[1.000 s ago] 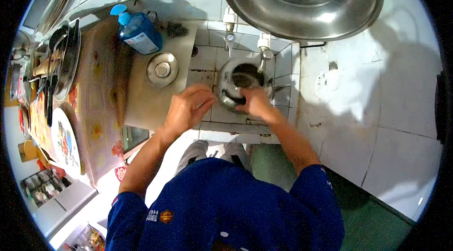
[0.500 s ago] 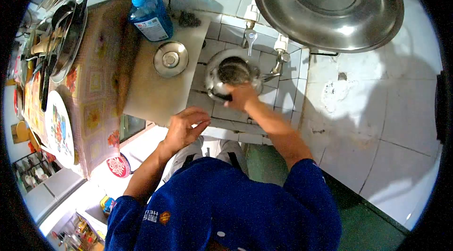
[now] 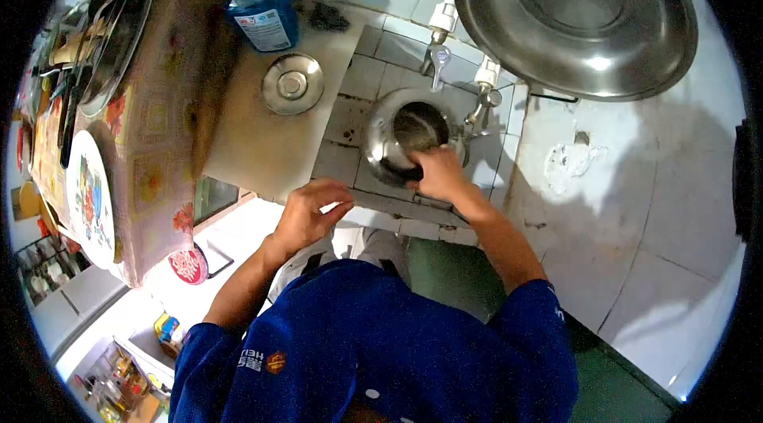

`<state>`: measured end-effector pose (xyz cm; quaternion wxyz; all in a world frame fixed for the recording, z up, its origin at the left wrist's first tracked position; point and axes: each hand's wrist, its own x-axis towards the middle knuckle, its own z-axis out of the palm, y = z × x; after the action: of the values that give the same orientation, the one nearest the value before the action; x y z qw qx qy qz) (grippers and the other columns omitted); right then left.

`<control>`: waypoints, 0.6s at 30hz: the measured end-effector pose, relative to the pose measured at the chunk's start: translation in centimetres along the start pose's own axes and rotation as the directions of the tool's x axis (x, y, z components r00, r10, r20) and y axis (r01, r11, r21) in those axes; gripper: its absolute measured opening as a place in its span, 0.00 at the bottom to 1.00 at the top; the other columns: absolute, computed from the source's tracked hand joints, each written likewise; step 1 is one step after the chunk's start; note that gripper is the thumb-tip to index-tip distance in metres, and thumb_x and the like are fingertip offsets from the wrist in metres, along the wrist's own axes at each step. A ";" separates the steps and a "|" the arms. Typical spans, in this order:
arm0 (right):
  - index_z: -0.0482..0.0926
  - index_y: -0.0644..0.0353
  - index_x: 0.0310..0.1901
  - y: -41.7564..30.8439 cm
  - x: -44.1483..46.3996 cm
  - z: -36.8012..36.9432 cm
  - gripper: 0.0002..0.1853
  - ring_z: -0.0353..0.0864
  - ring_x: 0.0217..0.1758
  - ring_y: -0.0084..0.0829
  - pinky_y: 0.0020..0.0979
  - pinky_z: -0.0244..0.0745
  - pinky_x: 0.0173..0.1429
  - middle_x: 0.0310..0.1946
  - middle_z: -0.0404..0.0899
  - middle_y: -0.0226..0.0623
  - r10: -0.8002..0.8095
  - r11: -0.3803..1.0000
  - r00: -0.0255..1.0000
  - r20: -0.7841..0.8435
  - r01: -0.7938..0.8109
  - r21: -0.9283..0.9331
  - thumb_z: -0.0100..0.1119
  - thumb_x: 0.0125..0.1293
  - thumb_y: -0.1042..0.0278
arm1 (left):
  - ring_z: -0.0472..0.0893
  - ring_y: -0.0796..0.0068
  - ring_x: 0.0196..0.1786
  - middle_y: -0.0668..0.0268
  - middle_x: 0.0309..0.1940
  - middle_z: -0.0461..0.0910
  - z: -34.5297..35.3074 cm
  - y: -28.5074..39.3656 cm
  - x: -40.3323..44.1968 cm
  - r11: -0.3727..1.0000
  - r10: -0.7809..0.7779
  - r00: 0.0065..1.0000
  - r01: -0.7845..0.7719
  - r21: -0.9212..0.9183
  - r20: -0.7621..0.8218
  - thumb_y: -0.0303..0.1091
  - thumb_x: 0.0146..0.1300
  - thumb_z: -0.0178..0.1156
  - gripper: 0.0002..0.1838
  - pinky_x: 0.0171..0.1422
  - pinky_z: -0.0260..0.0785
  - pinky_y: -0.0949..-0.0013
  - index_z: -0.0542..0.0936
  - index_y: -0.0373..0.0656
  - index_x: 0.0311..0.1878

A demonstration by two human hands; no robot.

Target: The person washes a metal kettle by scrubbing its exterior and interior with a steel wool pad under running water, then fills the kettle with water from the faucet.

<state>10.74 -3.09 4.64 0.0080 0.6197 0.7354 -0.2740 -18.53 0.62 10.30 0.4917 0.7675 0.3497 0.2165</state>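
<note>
A round metal kettle [image 3: 383,137] stands in the tiled sink below the taps, its wide mouth uncovered. My right hand [image 3: 439,172] is closed at the front right of the kettle's mouth, fingers curled over the rim; part of the grip is hidden. The inside looks dark, and I cannot make out what it contains. My left hand [image 3: 315,212] hovers near the sink's front left edge, fingers loosely bent and thumb apart, with nothing in it. A round metal lid [image 3: 292,84] with a central knob lies on the beige board [image 3: 246,137] left of the sink.
Two taps, a left tap [image 3: 439,57] and a right tap [image 3: 483,101], project over the sink. A blue pump bottle [image 3: 266,17] and a dark scouring pad [image 3: 328,17] sit behind the lid. A large metal basin [image 3: 572,49] hangs at upper right. A patterned cloth [image 3: 155,161] covers the left surface.
The kettle's mouth has shifted right and slightly forward, with my right hand moving along. The whole view has also shifted a little. My left hand keeps nearly the same place.
</note>
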 end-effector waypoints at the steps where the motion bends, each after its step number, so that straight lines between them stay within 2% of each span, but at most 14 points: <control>1: 0.76 0.52 0.57 0.1 0.8 0.1 0.35 0.81 0.47 0.43 0.42 0.68 0.57 0.42 0.83 0.43 -0.004 1.000 1.000 0.001 0.004 -0.002 0.70 0.49 0.43 | 0.81 0.60 0.46 0.57 0.38 0.83 0.0 0.1 -0.1 1.000 0.027 1.000 -0.027 0.012 -0.008 0.26 0.53 0.68 0.06 0.49 0.74 0.63 0.84 0.38 0.35; 3: 0.77 0.52 0.55 0.9 3.3 1.6 0.34 0.82 0.41 0.45 0.44 0.72 0.48 0.36 0.83 0.44 0.215 0.977 0.976 -0.017 -0.215 0.009 0.71 0.48 0.43 | 0.82 0.60 0.45 0.57 0.38 0.83 0.3 0.2 0.0 0.999 0.038 0.999 -0.038 0.001 -0.029 0.26 0.53 0.68 0.06 0.49 0.74 0.63 0.84 0.38 0.35; 4: 0.78 0.52 0.54 1.9 3.8 4.2 0.33 0.81 0.36 0.46 0.44 0.72 0.42 0.32 0.82 0.46 0.079 0.994 0.975 -0.207 -0.062 0.087 0.71 0.48 0.44 | 0.82 0.60 0.45 0.57 0.38 0.83 0.5 0.3 0.1 0.999 0.044 0.998 -0.045 -0.014 -0.046 0.26 0.53 0.68 0.06 0.49 0.74 0.64 0.84 0.38 0.34; 5: 0.77 0.54 0.53 2.2 3.6 5.7 0.33 0.80 0.36 0.48 0.44 0.72 0.43 0.33 0.82 0.46 -0.013 1.000 0.981 -0.196 0.017 0.014 0.71 0.48 0.44 | 0.82 0.60 0.45 0.57 0.38 0.83 0.6 0.3 0.2 0.999 0.042 0.998 -0.043 -0.017 -0.039 0.26 0.53 0.68 0.06 0.49 0.74 0.64 0.84 0.38 0.34; 7: 0.77 0.55 0.54 0.2 1.7 3.2 0.34 0.81 0.38 0.48 0.44 0.72 0.45 0.35 0.82 0.46 -0.222 0.975 0.952 -0.213 0.211 -0.073 0.71 0.47 0.45 | 0.82 0.61 0.44 0.58 0.37 0.83 0.7 0.3 0.3 0.998 -0.049 0.999 0.049 -0.038 -0.001 0.25 0.53 0.68 0.05 0.49 0.75 0.64 0.84 0.38 0.35; 8: 0.77 0.55 0.54 0.0 1.8 2.6 0.34 0.81 0.38 0.48 0.44 0.72 0.45 0.35 0.82 0.46 -0.225 0.974 0.951 -0.213 0.213 -0.076 0.71 0.47 0.45 | 0.82 0.61 0.44 0.58 0.37 0.83 0.6 0.1 0.3 0.998 -0.047 0.999 0.047 -0.038 -0.004 0.25 0.53 0.68 0.05 0.49 0.75 0.64 0.84 0.38 0.35; 10: 0.77 0.55 0.55 -0.3 2.1 1.5 0.35 0.80 0.42 0.48 0.43 0.70 0.50 0.38 0.82 0.45 0.013 1.000 0.994 -0.113 -0.012 0.015 0.72 0.45 0.47 | 0.82 0.62 0.42 0.58 0.36 0.83 0.9 -0.4 0.1 0.997 -0.009 0.999 0.006 -0.076 -0.032 0.24 0.54 0.67 0.05 0.48 0.75 0.64 0.83 0.38 0.34; 11: 0.77 0.55 0.55 -0.9 1.9 1.2 0.35 0.80 0.42 0.48 0.43 0.70 0.50 0.38 0.82 0.45 0.019 1.000 0.994 -0.110 -0.017 0.015 0.72 0.45 0.47 | 0.82 0.62 0.42 0.58 0.36 0.83 1.2 -0.4 -0.2 0.997 -0.009 1.000 0.006 -0.081 -0.028 0.24 0.54 0.67 0.05 0.48 0.75 0.64 0.83 0.38 0.34; 13: 0.76 0.55 0.55 -2.3 3.1 0.4 0.36 0.80 0.46 0.46 0.41 0.68 0.55 0.40 0.82 0.45 0.078 0.996 0.996 0.033 -0.077 -0.039 0.73 0.43 0.50 | 0.82 0.63 0.41 0.58 0.35 0.83 0.9 -0.9 0.0 0.990 -0.094 0.993 0.087 -0.108 -0.067 0.24 0.54 0.66 0.04 0.47 0.75 0.64 0.83 0.38 0.34; 14: 0.78 0.54 0.51 -2.2 1.9 -0.1 0.29 0.79 0.48 0.47 0.49 0.65 0.59 0.38 0.82 0.45 -0.072 0.997 0.997 -0.038 0.073 0.023 0.71 0.45 0.54 | 0.82 0.64 0.40 0.57 0.36 0.82 0.5 -0.9 0.0 0.993 -0.084 0.996 0.081 -0.082 -0.039 0.23 0.54 0.66 0.04 0.47 0.74 0.65 0.83 0.37 0.34; 15: 0.78 0.54 0.51 -2.3 0.8 -0.2 0.29 0.79 0.48 0.47 0.49 0.65 0.59 0.38 0.82 0.45 -0.070 0.997 0.997 -0.028 0.071 0.029 0.71 0.45 0.54 | 0.82 0.64 0.40 0.57 0.36 0.82 0.6 -1.1 -0.2 0.992 -0.094 0.995 0.091 -0.086 -0.035 0.23 0.54 0.66 0.04 0.47 0.74 0.65 0.83 0.37 0.34; 17: 0.78 0.55 0.50 -2.1 0.2 -1.3 0.31 0.78 0.49 0.45 0.46 0.66 0.57 0.38 0.82 0.43 -0.154 0.988 0.988 0.015 0.154 -0.014 0.72 0.43 0.53 | 0.82 0.60 0.40 0.56 0.37 0.82 0.9 -1.5 0.5 0.998 -0.044 0.989 0.037 -0.049 -0.138 0.25 0.53 0.67 0.06 0.44 0.74 0.64 0.83 0.37 0.34; 18: 0.77 0.57 0.50 -2.5 0.3 -1.8 0.33 0.78 0.49 0.43 0.43 0.65 0.56 0.39 0.81 0.40 -0.123 0.992 0.991 0.046 0.124 -0.008 0.73 0.41 0.52 | 0.81 0.58 0.41 0.56 0.37 0.82 0.5 -1.4 1.1 0.999 -0.040 0.995 0.041 0.011 -0.087 0.26 0.53 0.67 0.08 0.45 0.74 0.64 0.82 0.38 0.37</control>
<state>8.94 -2.32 7.09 0.0111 0.5665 0.7734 -0.2842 -17.95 1.50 8.77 0.4757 0.7532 0.3875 0.2374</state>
